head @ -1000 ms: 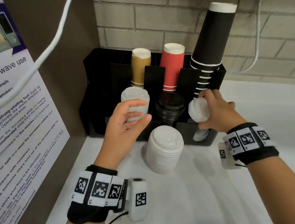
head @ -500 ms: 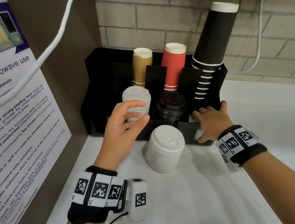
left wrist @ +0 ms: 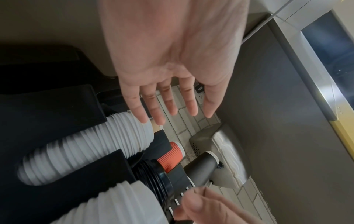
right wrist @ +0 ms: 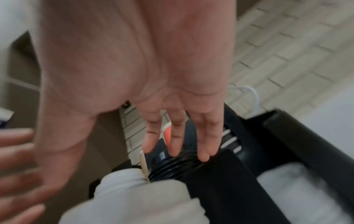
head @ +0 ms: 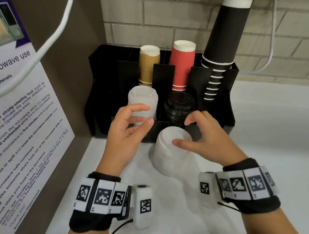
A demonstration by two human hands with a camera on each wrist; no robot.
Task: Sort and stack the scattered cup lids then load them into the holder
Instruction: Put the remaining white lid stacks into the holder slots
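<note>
Between your two hands, at frame centre, stands the loose stack of white lids on the desk. Your right hand cups it with spread fingers, grip unclear; your left hand hovers loosely open beside it. Next, probably: clasp it and lift it into the black holder behind.

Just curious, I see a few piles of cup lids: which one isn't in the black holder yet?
The white lid stack on the counter, by the right hand. The other white stack and the black stack sit in holder slots.
</note>
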